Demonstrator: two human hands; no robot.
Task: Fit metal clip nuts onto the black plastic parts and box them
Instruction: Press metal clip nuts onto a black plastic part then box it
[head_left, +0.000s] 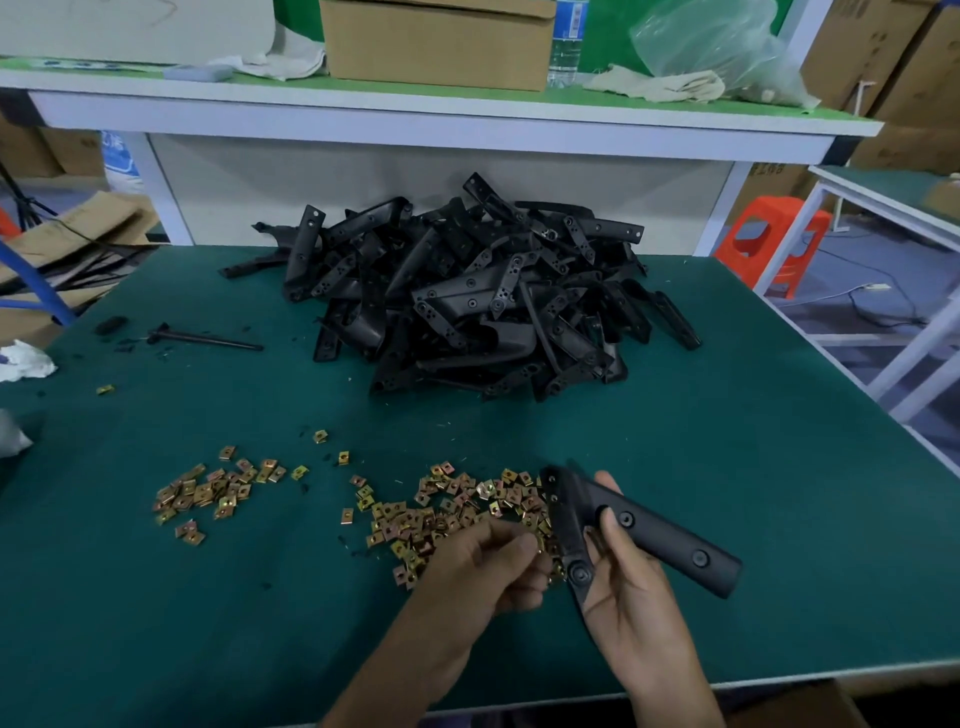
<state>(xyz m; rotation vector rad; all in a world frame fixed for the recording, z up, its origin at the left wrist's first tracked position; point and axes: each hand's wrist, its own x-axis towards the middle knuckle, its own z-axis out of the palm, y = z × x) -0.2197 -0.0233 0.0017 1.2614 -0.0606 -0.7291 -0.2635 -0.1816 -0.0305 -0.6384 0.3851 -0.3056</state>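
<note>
My right hand (626, 587) grips a black plastic part (654, 532) near the table's front edge, thumb on its upper face. My left hand (493, 569) sits just left of it with curled fingers over the scattered metal clip nuts (452, 512); whether it pinches a nut I cannot tell. A second, smaller spread of clip nuts (213, 488) lies further left. A big heap of black plastic parts (467, 296) fills the back middle of the green table (727, 467).
A black rod (208, 340) and black scraps lie at the left. White rags (23, 364) sit at the left edge. A raised shelf behind holds a cardboard box (436, 44), a water bottle (566, 44) and a plastic bag (722, 52). An orange stool (769, 239) stands at right.
</note>
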